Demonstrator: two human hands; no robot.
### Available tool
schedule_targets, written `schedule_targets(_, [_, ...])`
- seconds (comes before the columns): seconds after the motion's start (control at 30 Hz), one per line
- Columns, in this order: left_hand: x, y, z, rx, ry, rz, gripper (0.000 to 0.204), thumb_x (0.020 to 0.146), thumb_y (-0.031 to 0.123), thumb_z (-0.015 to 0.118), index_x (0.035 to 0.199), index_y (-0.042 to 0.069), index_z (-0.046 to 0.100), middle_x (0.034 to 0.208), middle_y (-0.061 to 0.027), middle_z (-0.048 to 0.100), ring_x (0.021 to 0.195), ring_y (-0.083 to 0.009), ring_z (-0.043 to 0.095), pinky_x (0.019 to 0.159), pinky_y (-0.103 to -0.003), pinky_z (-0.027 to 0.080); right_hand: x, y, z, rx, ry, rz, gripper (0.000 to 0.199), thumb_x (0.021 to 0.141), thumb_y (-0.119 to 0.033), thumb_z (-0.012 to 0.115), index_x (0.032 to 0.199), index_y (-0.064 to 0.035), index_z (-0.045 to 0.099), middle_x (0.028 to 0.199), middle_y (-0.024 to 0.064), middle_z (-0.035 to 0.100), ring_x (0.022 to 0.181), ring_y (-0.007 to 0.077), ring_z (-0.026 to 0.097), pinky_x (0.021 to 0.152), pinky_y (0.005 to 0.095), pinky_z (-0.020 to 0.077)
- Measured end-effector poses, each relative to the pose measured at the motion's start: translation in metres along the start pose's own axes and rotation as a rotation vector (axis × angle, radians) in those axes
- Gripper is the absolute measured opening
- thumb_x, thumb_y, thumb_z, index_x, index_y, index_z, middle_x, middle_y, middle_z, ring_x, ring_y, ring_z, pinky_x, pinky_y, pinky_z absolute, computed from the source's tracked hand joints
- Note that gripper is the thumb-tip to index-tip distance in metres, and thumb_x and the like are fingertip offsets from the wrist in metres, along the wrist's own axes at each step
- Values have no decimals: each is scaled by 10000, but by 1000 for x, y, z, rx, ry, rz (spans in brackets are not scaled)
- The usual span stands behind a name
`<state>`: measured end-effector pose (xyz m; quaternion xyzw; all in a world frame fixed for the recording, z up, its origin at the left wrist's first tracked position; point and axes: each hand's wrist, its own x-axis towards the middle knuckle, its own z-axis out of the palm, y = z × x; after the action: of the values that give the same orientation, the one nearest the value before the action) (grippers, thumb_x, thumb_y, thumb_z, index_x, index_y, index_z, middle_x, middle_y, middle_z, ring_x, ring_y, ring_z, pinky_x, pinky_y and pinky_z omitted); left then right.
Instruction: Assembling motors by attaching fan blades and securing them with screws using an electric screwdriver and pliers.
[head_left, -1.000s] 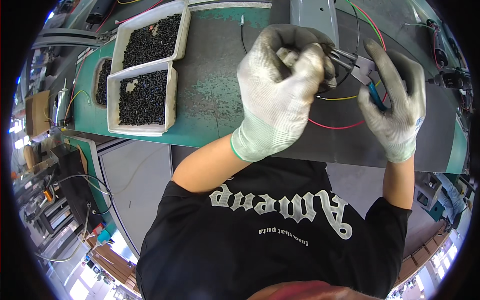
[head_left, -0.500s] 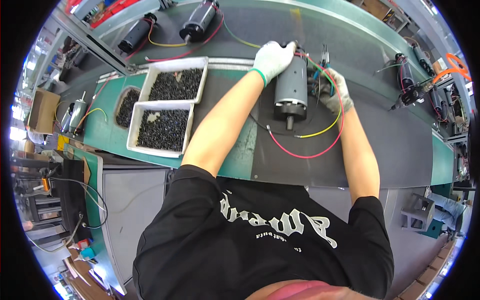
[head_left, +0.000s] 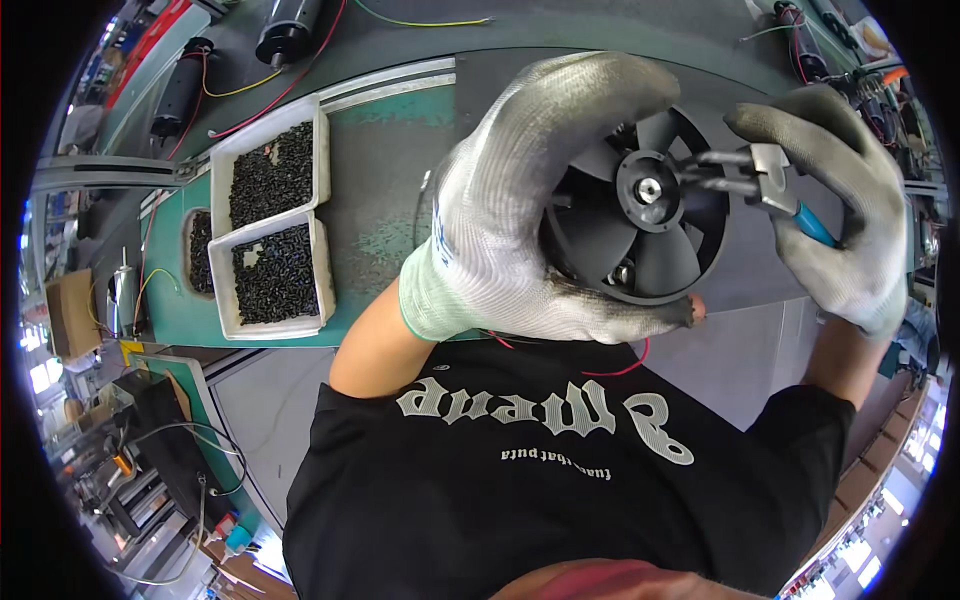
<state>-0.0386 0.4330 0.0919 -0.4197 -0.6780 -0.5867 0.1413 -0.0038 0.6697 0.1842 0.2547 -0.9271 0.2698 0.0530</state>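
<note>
Raised close to the camera, the motor [head_left: 600,240] shows its end with a black fan inside a round housing and a metal shaft at the hub. My left hand [head_left: 520,200], in a white glove with dark-stained fingers, is wrapped round its side. My right hand [head_left: 850,210], also gloved, grips pliers [head_left: 770,180] with a blue handle. Their two thin jaws point left at the fan, just right of the hub; whether they touch it I cannot tell. Most of the motor's body is hidden behind the fan end and my left hand. A red wire [head_left: 630,368] hangs below.
Two white trays [head_left: 322,165] of small black parts stand on the green bench at left, beside a recess [head_left: 200,255] with similar parts. More motors [head_left: 290,30] with wires lie at the back left, others [head_left: 800,45] at the back right. A cardboard box [head_left: 75,310] stands far left.
The motor has come up off the bench toward the camera and turned so its fan end faces me. My right hand has brought the pliers up to the fan. The view has also shifted.
</note>
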Motion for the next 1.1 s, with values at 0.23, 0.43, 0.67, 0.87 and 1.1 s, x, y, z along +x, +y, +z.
schedule_targets(0.23, [-7,-8,3,-45,13,103,707,508,390,918,1049,31,640,1165,-193,565,976,-329,618,793,-403,522,-2,-40,-6,-293,-196,228,507,685,-65,558,1169,79,604,1014,164,596,870,251,621,785,344,499])
schedule_targets(0.43, [-17,-8,10,9,136,233,639,507,422,911,952,43,654,1154,-211,559,969,-343,614,780,-410,519,-31,-24,13,463,165,836,443,813,-91,565,1235,43,583,1072,156,605,937,248,625,839,351,497])
schedule_targets(0.67, [-11,-9,-5,-17,35,196,635,525,415,899,949,21,637,1145,-218,560,964,-350,613,790,-411,516,-1,119,75,-208,449,-38,401,889,-206,637,1259,-55,599,1230,198,579,1144,271,571,975,374,448])
schedule_targets(0.87, [-4,-7,-10,-109,50,200,737,488,377,935,988,-26,572,1133,-291,558,956,-349,626,793,-426,526,-55,152,125,-340,416,320,683,751,-191,723,1365,-46,462,1317,225,502,1208,369,511,1022,430,414])
schedule_targets(1.1, [8,-2,36,93,20,-209,847,772,459,696,1361,-38,343,1263,-307,476,1158,-447,512,990,-468,429,-57,73,213,976,502,470,542,820,-243,653,1288,-17,502,1243,172,573,1197,277,529,1015,357,423])
